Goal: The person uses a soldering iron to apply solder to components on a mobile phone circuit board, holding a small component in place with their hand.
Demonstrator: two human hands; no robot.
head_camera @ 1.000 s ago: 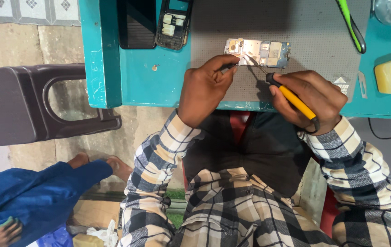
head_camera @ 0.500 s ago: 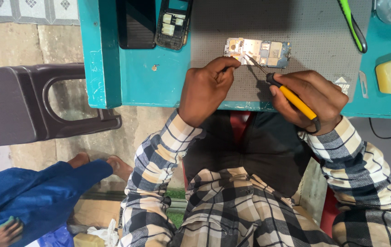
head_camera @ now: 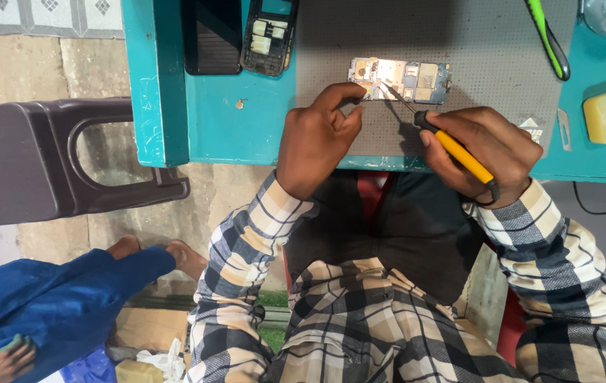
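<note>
Hands over grey mat (head_camera: 473, 35), right hand (head_camera: 476, 152) gripping soldering iron (head_camera: 459, 150) (tip on circuit board (head_camera: 400, 73)), left hand (head_camera: 317, 138) pinching board's edge.

A small bare phone circuit board (head_camera: 399, 80) with metal shields and blue edges lies flat on the grey mat, while a yellow-handled soldering iron (head_camera: 452, 147) slants down, its thin tip touching the board.

Circuit board (head_camera: 400, 73) lies on mat (head_camera: 487, 42), beyond hands.
</note>
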